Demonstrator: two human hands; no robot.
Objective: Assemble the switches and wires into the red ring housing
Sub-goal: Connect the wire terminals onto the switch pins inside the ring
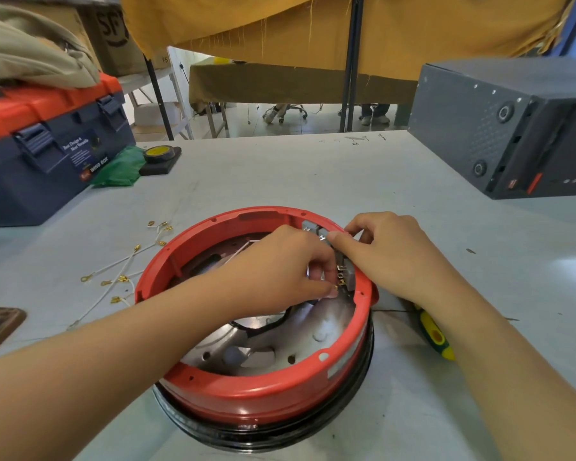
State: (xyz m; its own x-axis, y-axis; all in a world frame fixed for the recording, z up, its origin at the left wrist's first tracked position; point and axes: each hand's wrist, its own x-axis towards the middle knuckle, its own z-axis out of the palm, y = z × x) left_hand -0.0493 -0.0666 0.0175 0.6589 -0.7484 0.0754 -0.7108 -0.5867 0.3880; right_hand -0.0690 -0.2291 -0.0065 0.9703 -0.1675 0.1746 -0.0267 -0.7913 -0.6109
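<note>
The red ring housing (pixel 246 390) sits on the grey table, with a metal plate inside it. Grey switches (pixel 313 229) are mounted along its inner right wall. My left hand (pixel 280 267) reaches inside the ring and pinches a brass wire terminal (pixel 336 287) right at a switch's tabs (pixel 341 277). A white wire (pixel 243 249) runs from under that hand across the ring. My right hand (pixel 389 251) rests on the ring's right rim, fingers curled around the switch there and thumb pressing on top.
Several loose white wires with brass terminals (pixel 123 277) lie left of the ring. A yellow-green screwdriver (pixel 436 337) lies at the right under my forearm. A blue and orange toolbox (pixel 47 154), tape roll (pixel 160 153) and grey case (pixel 512 128) stand farther back.
</note>
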